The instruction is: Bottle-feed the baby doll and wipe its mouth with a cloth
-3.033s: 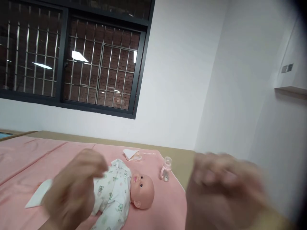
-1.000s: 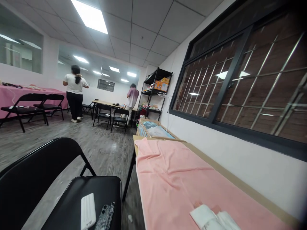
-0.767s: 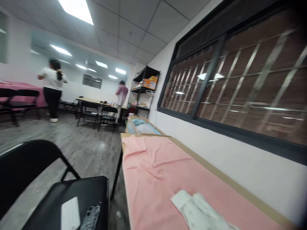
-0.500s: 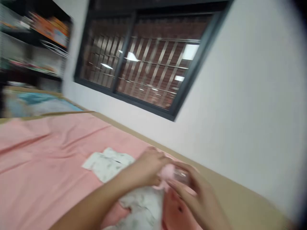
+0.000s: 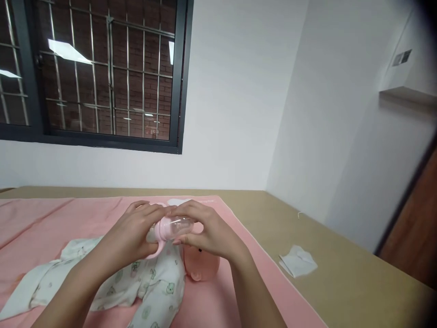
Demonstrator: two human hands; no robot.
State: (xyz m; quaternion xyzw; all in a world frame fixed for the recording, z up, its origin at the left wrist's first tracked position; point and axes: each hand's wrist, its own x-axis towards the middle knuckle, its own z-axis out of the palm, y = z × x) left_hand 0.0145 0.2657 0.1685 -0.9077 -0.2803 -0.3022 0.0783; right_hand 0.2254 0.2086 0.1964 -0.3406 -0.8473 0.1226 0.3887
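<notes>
A baby bottle [image 5: 166,228] with a pink collar and handles lies sideways between my hands, above a dressed baby doll. My left hand [image 5: 136,230] is closed round its body and handle. The clear cap end [image 5: 181,225] points right, and my right hand [image 5: 205,228] grips it between thumb and fingers. Below them is the doll's head [image 5: 202,264], partly covered by my right hand. White printed clothes [image 5: 150,282] cover the doll's body, which lies on a pink cloth [image 5: 218,300].
The cloth is spread over a wooden table [image 5: 252,214] against the wall. To the right lies a folded white tissue [image 5: 298,261]. Behind my hands, a white item [image 5: 178,201] shows partly. A dark-framed window [image 5: 112,77] with bars is at the upper left.
My view has swung to the right and levelled, bringing the tissue and wall corner into sight. Both hands still hold the bottle, which now shows more clearly.
</notes>
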